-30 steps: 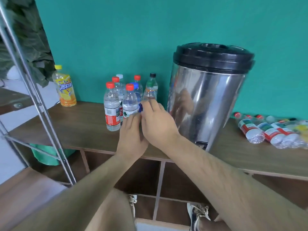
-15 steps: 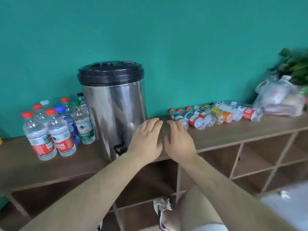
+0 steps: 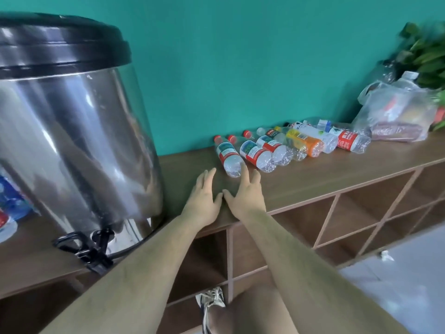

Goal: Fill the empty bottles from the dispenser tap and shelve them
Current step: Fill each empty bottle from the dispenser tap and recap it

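Several empty plastic bottles lie on their sides in a row on the wooden counter (image 3: 325,172). The nearest one (image 3: 227,155) has a red cap and a red and green label. My left hand (image 3: 203,198) and my right hand (image 3: 246,194) hover side by side over the counter just in front of that bottle, fingers straight and spread, holding nothing. My right fingertips are almost at the bottle's base. The steel dispenser (image 3: 72,136) with a black lid fills the left, its black tap (image 3: 96,247) at the counter's front edge.
Filled bottles (image 3: 9,203) show partly at the far left behind the dispenser. A clear plastic bag (image 3: 395,116) and a green plant (image 3: 426,51) sit at the counter's right end. Open cubby shelves (image 3: 337,227) run below the counter. My shoe (image 3: 212,302) is on the floor.
My view swung right, from the filled bottles past the dispenser to the row of empty bottles. Both hands let go of the filled bottle and moved right, toward the nearest lying bottle.
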Tool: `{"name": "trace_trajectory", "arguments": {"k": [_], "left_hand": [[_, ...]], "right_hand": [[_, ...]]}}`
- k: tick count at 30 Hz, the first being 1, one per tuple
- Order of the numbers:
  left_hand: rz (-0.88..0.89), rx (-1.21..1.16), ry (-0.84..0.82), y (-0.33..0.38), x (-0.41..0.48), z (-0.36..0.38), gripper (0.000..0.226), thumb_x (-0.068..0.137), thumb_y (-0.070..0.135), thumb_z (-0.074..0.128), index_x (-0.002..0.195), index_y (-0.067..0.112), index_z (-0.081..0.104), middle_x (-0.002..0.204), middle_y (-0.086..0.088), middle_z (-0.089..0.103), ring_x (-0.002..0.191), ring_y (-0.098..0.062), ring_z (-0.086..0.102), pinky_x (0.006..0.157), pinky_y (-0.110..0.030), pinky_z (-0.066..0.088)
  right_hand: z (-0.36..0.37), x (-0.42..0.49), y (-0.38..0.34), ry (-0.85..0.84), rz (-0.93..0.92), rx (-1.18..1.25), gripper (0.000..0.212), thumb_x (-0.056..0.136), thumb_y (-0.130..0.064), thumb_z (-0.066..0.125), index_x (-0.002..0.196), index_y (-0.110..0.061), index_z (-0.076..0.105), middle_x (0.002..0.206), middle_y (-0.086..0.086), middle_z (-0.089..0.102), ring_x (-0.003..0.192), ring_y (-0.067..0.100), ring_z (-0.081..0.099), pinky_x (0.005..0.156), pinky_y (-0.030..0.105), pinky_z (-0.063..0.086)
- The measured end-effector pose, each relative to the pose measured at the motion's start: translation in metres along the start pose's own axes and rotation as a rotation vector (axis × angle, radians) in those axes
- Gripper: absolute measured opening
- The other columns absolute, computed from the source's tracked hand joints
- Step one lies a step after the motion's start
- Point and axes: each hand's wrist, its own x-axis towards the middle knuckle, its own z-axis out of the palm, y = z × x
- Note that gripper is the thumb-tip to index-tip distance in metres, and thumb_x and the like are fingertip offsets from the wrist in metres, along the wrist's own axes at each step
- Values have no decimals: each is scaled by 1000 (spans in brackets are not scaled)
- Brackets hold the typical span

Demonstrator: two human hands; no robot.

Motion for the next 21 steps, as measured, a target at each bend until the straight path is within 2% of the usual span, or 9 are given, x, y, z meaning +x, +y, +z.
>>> {"name": "trace_trajectory", "arguments": {"k": [3, 6, 9, 12, 15, 18, 21], "left_hand": [[15, -8, 30, -6, 15, 4, 72, 104, 18, 50, 165, 28, 12, 172, -5, 8, 158, -26, 16, 127, -40, 22], [25, -20, 44, -9, 21, 8, 72, 104, 14, 48, 165, 28, 14, 172, -7, 10, 158, -24, 15, 127, -38, 22], [43, -29, 75, -11, 20, 9, 72, 103, 11, 49, 164, 25, 16, 170, -8, 15, 156, -24, 20, 125, -37, 26], [-34, -93, 102, -9, 21, 5, 71, 102, 10, 51, 164, 24, 19, 167, -5, 27, 151, -23, 33, 121, -35, 32], [-206, -224, 83, 0, 16, -4, 67, 105, 19, 50, 163, 34, 19, 166, 0, 34, 147, -19, 40, 119, -34, 35], [-255, -390, 30, 25, -7, -12, 59, 109, 33, 46, 161, 41, 21, 161, 2, 42, 143, -18, 47, 116, -32, 36], [-285, -568, 6, 50, -41, -19, 55, 109, 47, 42, 160, 42, 22, 150, 4, 55, 126, -17, 60, 97, -26, 46]], "right_hand": [[12, 23, -2, 29, -19, -39, 96, 98, -36, 72, 167, -34, 5, 172, 11, 2, 156, 32, 23, 121, 43, 36], [21, 43, -3, 80, -50, -115, 90, 97, -41, 72, 165, -34, 14, 163, 16, 22, 145, 36, 34, 116, 46, 40], [26, 55, -3, 161, -42, -188, 75, 102, -45, 63, 163, -28, 23, 147, 19, 44, 133, 37, 45, 109, 46, 42], [24, 54, -6, 190, -30, -164, 67, 103, -40, 61, 159, -23, 30, 138, 19, 52, 128, 36, 48, 105, 44, 44], [19, 33, -8, 181, -1, -43, 65, 99, -34, 66, 154, -20, 37, 134, 18, 54, 127, 35, 47, 104, 45, 44], [14, -9, -9, 180, -2, 92, 64, 96, -32, 70, 151, -19, 42, 133, 17, 56, 128, 34, 47, 106, 46, 43], [5, -62, -7, 191, -73, 158, 61, 93, -28, 76, 148, -17, 49, 129, 15, 56, 125, 33, 49, 104, 47, 46]]}}
